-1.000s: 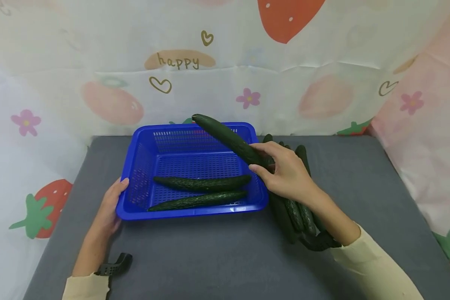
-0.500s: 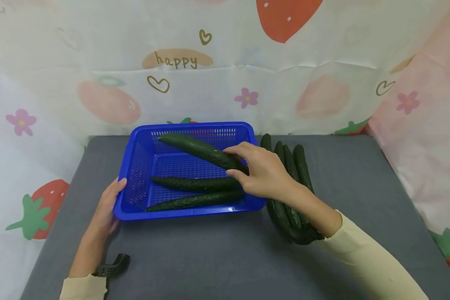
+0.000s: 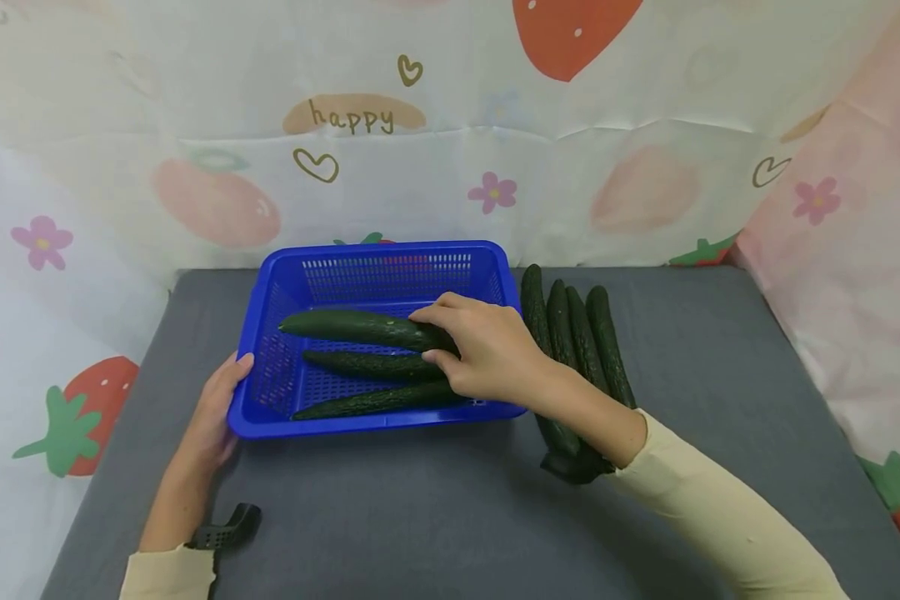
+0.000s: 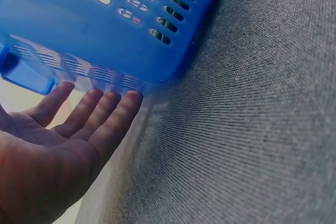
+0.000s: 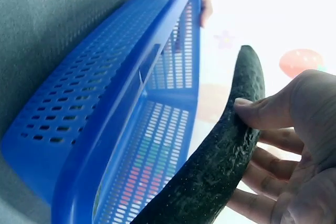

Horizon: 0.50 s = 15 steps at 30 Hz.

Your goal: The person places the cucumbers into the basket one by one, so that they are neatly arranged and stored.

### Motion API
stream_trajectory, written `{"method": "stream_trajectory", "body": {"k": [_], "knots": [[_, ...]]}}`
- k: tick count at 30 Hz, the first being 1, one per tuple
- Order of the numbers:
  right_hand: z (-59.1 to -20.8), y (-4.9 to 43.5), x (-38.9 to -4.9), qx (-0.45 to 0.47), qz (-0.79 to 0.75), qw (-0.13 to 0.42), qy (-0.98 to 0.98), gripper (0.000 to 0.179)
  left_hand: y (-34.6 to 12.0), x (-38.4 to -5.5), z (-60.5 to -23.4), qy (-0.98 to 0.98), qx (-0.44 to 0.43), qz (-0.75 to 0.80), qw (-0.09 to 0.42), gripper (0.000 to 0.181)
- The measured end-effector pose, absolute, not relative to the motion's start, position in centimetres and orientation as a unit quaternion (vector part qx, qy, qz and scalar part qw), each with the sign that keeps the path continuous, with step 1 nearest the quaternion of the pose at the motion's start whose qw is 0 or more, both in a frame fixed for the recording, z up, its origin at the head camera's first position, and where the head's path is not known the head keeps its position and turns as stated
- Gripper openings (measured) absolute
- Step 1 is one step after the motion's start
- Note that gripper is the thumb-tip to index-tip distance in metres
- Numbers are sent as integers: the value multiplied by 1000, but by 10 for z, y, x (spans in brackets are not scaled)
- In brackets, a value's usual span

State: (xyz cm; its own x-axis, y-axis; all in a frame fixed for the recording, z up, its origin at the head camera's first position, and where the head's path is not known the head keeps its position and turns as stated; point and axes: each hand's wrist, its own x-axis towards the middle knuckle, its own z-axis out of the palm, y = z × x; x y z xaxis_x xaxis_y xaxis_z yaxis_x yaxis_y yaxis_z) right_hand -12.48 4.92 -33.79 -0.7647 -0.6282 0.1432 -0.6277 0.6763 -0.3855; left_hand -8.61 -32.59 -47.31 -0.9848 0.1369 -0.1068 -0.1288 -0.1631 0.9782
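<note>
My right hand point(image 3: 487, 346) grips a dark green cucumber point(image 3: 352, 327) near one end, inside the blue plastic basket point(image 3: 375, 423). In the right wrist view, the thumb lies along one side of this cucumber point(image 5: 210, 166) and the fingers are on the other. Two more cucumbers lie in the basket: one in the middle point(image 3: 367, 364) and one nearer the front point(image 3: 371, 401). Their right ends are hidden by my right hand. My left hand point(image 3: 210, 412) holds the basket's left side, thumb over the rim. The left wrist view shows fingertips point(image 4: 131, 98) against the outer wall.
Several cucumbers point(image 3: 570, 333) lie side by side right of the basket, partly under my right forearm. The grey table point(image 3: 390, 517) ends at a printed cloth backdrop point(image 3: 435, 192) behind the basket.
My right hand has moved left and down with its cucumber, from above the basket's right rim into the basket. The cucumber has turned to nearly level. The left hand keeps its place.
</note>
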Motion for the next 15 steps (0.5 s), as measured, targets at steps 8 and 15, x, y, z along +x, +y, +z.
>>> {"method": "stream_trajectory", "body": {"k": [8, 15], "knots": [[-338, 36, -122, -347, -203, 31, 915, 41, -325, -87, -474, 635, 1, 768, 82, 29], [-341, 25, -121, -351, -202, 43, 913, 40, -325, -86, -473, 636, 2, 767, 85, 29]]}}
